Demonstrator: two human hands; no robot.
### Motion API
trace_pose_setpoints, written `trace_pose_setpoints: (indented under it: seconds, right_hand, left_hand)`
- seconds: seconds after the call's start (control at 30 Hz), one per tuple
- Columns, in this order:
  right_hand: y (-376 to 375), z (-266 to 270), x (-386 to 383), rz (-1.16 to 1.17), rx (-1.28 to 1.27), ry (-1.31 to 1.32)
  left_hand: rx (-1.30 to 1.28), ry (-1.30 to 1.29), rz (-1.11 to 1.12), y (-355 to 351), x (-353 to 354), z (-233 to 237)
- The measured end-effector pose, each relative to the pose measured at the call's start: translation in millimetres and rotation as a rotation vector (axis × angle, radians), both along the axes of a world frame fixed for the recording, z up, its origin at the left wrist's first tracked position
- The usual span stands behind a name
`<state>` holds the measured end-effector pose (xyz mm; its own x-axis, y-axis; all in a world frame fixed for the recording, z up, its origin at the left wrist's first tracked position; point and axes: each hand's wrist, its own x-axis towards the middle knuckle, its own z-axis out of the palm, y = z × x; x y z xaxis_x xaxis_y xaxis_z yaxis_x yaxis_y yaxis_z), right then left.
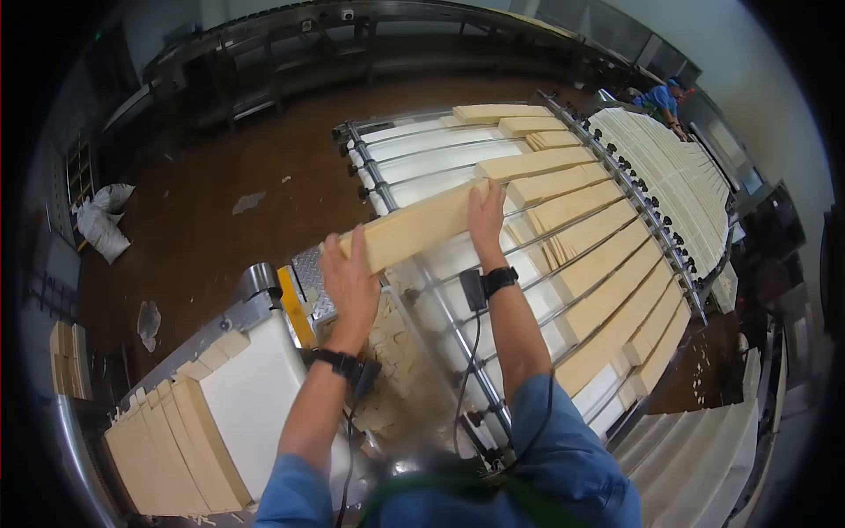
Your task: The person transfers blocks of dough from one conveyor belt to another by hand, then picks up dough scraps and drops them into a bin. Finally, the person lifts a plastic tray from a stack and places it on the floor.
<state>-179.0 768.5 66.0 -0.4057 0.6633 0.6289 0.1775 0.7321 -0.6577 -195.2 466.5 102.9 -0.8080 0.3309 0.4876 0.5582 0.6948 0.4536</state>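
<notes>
A long, pale-yellow block, like a stack of thin sheets [418, 227], spans the space between my two hands. My left hand [350, 280] grips its near left end, fingers over the top edge. My right hand [486, 218] is closed around its right part, over the edge of a white conveyor [422, 167] divided into lanes by metal rods. More pale-yellow stacks [607, 273] lie in those lanes, to the right of my right hand. Below my left hand is a second white belt [251, 383], with upright pale-yellow stacks [176, 444] at its lower-left end.
Broken pale pieces [396, 370] fill a gap between the two belts. A metal roller [260, 280] and yellow plate [296, 308] stand by the left belt. A person in blue [660, 99] is at the far right. White sacks [104, 224] lie at left.
</notes>
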Motion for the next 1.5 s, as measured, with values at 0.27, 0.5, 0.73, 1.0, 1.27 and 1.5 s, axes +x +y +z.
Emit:
trace_pose_setpoints:
  seconds: [0.27, 0.5, 0.73, 1.0, 1.27, 1.5]
  right_hand:
    - [105, -34, 1, -0.166, -0.068, -0.842]
    - [36, -60, -13, 0.134, 0.315, -0.287]
    - [-43, -43, -4, 0.359, 0.459, -0.694]
    - [-98, -18, -13, 0.452, 0.504, -0.617]
    - [-459, -6, -57, 1.403, 0.241, -0.375]
    - [-672, -66, -97, 1.408, 0.459, -0.565]
  left_hand:
    - [-0.109, -0.2, -0.406, 108, -67, 6]
    - [0.094, -0.482, 0.04, 164, -82, -46]
    - [0.454, -0.512, -0.001, 140, -108, -106]
    - [0.464, -0.244, -0.015, -120, 44, -34]
    - [-0.066, -0.178, 1.197, -423, 217, -70]
    - [0.287, -0.411, 1.104, -482, 247, -100]
